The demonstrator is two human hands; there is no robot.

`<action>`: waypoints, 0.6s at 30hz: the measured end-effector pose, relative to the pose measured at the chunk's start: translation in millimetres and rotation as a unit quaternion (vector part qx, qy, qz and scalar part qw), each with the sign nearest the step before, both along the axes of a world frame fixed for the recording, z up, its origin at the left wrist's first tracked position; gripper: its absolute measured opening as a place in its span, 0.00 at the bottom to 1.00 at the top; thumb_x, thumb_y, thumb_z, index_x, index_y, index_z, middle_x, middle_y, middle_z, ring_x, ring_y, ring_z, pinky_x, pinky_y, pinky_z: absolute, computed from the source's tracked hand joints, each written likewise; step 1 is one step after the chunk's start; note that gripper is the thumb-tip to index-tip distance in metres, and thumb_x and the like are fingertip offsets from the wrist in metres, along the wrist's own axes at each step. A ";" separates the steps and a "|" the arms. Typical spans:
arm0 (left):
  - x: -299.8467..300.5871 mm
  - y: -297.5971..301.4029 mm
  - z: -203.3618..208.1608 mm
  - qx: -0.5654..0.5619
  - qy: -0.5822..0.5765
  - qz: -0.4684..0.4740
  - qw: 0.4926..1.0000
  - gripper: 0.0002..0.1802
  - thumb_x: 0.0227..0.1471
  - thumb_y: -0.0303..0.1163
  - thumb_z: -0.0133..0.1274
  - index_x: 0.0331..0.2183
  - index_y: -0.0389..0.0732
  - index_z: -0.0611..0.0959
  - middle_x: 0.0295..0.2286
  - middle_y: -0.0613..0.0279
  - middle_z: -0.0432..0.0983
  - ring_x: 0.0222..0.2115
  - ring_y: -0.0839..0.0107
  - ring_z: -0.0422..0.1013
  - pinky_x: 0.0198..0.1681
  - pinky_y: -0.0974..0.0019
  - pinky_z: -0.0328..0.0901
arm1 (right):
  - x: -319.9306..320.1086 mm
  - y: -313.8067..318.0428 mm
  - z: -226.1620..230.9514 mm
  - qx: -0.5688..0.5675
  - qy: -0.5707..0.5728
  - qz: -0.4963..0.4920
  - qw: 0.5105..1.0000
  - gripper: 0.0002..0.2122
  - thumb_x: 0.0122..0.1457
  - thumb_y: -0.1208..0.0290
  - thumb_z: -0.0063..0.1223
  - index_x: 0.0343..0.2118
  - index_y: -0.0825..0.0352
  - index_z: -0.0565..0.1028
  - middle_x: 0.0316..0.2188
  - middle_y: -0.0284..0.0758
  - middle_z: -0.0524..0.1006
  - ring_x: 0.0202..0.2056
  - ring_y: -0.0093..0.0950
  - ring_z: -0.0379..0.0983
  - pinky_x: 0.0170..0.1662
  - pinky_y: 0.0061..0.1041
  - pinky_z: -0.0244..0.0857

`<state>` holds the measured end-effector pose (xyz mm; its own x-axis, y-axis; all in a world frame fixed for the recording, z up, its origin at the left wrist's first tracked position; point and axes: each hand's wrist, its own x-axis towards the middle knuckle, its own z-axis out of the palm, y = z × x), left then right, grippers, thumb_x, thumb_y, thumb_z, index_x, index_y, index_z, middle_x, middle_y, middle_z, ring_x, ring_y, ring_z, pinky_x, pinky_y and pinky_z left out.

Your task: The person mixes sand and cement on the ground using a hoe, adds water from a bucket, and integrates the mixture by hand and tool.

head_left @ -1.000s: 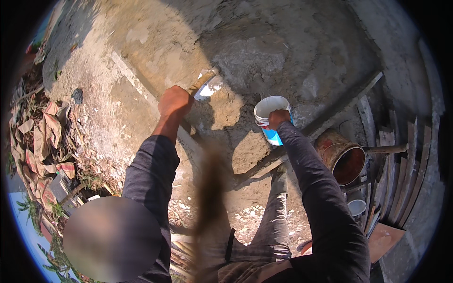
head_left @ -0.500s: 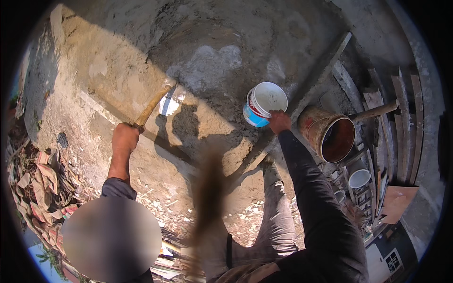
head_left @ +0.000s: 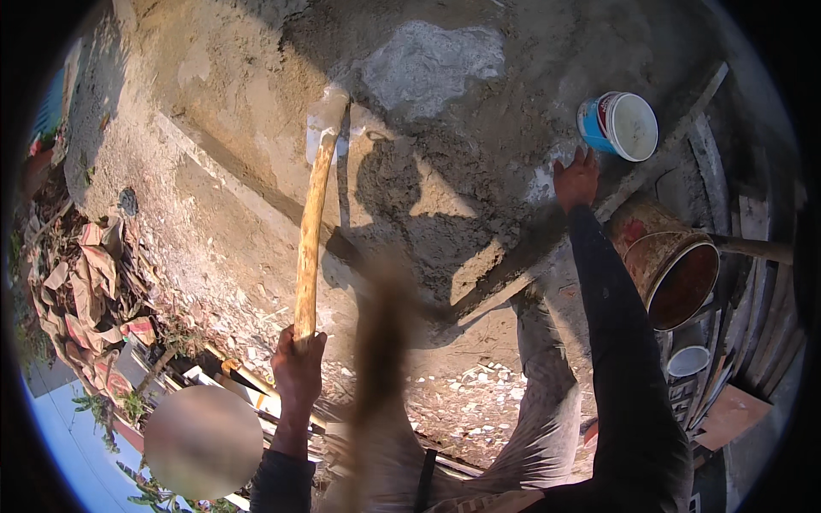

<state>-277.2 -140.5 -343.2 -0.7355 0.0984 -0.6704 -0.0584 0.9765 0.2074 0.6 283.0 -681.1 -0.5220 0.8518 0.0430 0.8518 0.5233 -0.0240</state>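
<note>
My left hand is wrapped round the lower end of a long pale wooden handle, which belongs to a hoe whose metal blade rests on the wet mortar. My right hand reaches out with its fingers apart and nothing in them. Just beyond its fingertips, a white and blue plastic bucket leans on its side, its mouth tilted to the right. A light grey powdery patch lies on the mortar beyond the hoe blade.
Wooden boards edge the mortar bed on the near side. At the right stands a rusty drum with a pole behind it, near a small white bucket and stacked planks. Torn sacks and rubble lie at the left.
My right hand has let go of the bucket, which now lies farther right and away. My left hand has shifted nearer to me, with more of the hoe handle showing.
</note>
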 end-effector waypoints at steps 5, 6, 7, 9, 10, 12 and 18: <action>140.1 -70.7 -82.8 -0.057 -0.052 -0.013 0.997 0.22 0.50 0.38 0.63 0.41 0.35 0.75 0.27 0.46 0.76 0.26 0.54 0.74 0.32 0.53 0.68 | -185.1 -264.5 75.6 -0.780 0.236 -0.087 0.572 0.45 0.56 0.36 0.57 0.64 0.70 0.58 0.51 0.49 0.75 0.41 0.35 0.78 0.38 0.36 0.73; 154.8 -85.5 -93.4 -0.058 -0.059 0.012 0.996 0.22 0.49 0.38 0.63 0.41 0.35 0.75 0.26 0.46 0.76 0.26 0.55 0.75 0.32 0.53 0.68 | -215.6 -309.9 105.0 -0.749 0.253 -0.137 0.597 0.39 0.57 0.44 0.59 0.60 0.69 0.59 0.42 0.46 0.76 0.34 0.33 0.78 0.32 0.35 0.72; 162.3 -89.7 -101.8 -0.049 -0.067 0.029 0.996 0.22 0.49 0.38 0.63 0.40 0.35 0.75 0.26 0.47 0.76 0.26 0.56 0.76 0.32 0.53 0.68 | -227.2 -324.0 111.3 -0.735 0.267 -0.174 0.598 0.33 0.57 0.50 0.60 0.57 0.68 0.60 0.36 0.43 0.76 0.29 0.32 0.77 0.28 0.33 0.70; 166.9 -86.8 -113.8 -0.019 -0.088 0.054 0.995 0.22 0.48 0.37 0.64 0.40 0.36 0.74 0.25 0.48 0.77 0.26 0.58 0.77 0.31 0.52 0.69 | -232.1 -339.4 104.5 -0.726 0.289 -0.238 0.577 0.24 0.58 0.62 0.59 0.49 0.66 0.60 0.25 0.38 0.74 0.21 0.29 0.74 0.22 0.32 0.67; 162.9 -79.6 -118.1 0.018 -0.103 0.061 0.993 0.21 0.48 0.36 0.63 0.39 0.36 0.74 0.24 0.49 0.76 0.25 0.59 0.76 0.30 0.54 0.68 | -224.4 -339.1 91.8 -0.729 0.297 -0.267 0.556 0.20 0.57 0.66 0.58 0.46 0.66 0.60 0.21 0.35 0.72 0.17 0.28 0.72 0.20 0.31 0.66; 123.4 -60.9 -124.2 0.081 -0.126 0.109 0.983 0.18 0.49 0.35 0.62 0.38 0.36 0.74 0.23 0.53 0.75 0.22 0.62 0.74 0.27 0.57 0.66 | -250.6 -336.2 107.3 -0.724 0.287 -0.212 0.590 0.17 0.58 0.70 0.56 0.45 0.65 0.62 0.24 0.35 0.73 0.19 0.26 0.73 0.22 0.30 0.69; 29.6 5.2 -119.0 0.240 -0.260 0.312 0.882 0.12 0.51 0.29 0.59 0.36 0.37 0.74 0.18 0.62 0.70 0.15 0.71 0.67 0.19 0.65 0.62 | -377.4 -265.6 152.6 -0.637 0.187 -0.125 0.737 0.18 0.57 0.75 0.53 0.46 0.76 0.61 0.25 0.44 0.77 0.20 0.32 0.77 0.24 0.30 0.73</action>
<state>-247.6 -135.3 -462.2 -0.3524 0.1479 -0.9241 -0.7626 0.5270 0.3752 -376.8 17.5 -528.4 -0.4963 0.3934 -0.7740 0.7266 -0.2998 -0.6182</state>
